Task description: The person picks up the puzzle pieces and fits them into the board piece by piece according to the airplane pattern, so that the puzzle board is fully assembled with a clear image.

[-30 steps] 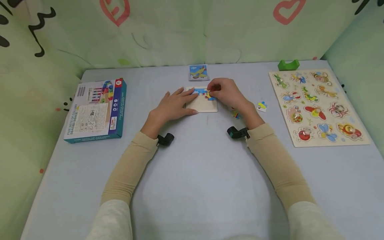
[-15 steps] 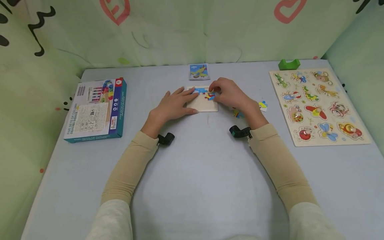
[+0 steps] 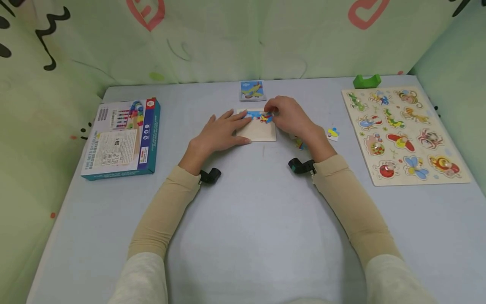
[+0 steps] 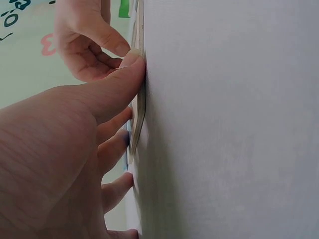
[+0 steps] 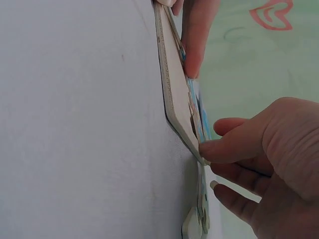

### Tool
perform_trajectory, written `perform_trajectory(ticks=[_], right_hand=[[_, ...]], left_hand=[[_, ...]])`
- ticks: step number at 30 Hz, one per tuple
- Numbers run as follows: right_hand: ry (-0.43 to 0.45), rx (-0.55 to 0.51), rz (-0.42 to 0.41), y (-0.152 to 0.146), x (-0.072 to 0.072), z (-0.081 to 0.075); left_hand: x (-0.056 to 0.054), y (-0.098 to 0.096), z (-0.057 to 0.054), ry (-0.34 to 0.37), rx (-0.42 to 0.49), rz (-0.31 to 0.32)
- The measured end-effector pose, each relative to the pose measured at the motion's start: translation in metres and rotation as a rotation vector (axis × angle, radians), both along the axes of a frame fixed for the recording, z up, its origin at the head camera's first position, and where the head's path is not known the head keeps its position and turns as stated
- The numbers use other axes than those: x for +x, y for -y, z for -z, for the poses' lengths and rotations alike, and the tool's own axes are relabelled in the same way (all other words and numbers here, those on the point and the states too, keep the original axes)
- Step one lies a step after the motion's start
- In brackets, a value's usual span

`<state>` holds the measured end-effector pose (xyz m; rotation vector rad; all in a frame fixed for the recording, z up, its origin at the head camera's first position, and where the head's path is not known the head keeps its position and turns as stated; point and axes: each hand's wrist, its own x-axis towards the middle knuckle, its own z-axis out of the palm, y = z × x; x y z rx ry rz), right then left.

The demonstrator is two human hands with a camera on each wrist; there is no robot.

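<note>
Right hand (image 3: 290, 117) seemingly at puzzle piece (image 3: 267, 118)

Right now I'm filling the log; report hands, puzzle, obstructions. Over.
Left hand spread, touching board. Right hand at puzzle piece there. Board's near part bare. No obstruction seen; loose pieces right of board.

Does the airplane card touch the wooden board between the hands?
Apart: the head view shows tabletop between the airplane card and the small board.

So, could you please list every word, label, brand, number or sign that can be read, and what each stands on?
"FIVE SETS OF COLUMN": box, left part of its top.
Too blurred: the line beside that, and the lettering on the box's sides.
Too small: print on the box's white label.
Elsewhere: no readable text.
</note>
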<state>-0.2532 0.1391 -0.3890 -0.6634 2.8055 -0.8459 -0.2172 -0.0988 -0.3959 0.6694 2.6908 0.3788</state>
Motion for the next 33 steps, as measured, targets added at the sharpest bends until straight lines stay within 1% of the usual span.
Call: perform_trajectory(ticks=[4,8,12,14,19,22,29,33], right_hand=[[-0.019,-0.013,0.004,0.004,-0.003,0.001],[-0.003,-0.008,0.013,0.006,-0.004,0.001],[0.018,0.026,0.034,0.010,-0.003,-0.002],[0.002,0.067,0.040,0.013,-0.001,-0.002],[-0.042,0.129,0.065,0.022,0.003,0.000],[-0.035,0.121,0.062,0.024,0.005,0.000],[0.009,0.063,-0.003,0.024,0.007,-0.002],[0.019,0.056,0.017,0.023,0.007,-0.001]], left_hand=[[0.000,0.001,0.001,-0.003,0.001,0.003],[0.000,0.001,0.002,-0.007,0.001,0.007],[0.000,0.001,0.002,-0.009,-0.005,0.008],[-0.001,0.001,0.002,-0.011,-0.006,0.009],[-0.001,0.001,0.002,-0.014,-0.001,0.013],[-0.001,0.001,0.002,-0.017,0.002,0.015],[0.000,0.001,0.000,-0.014,0.004,0.011],[0.000,0.001,-0.001,-0.010,0.002,0.007]])
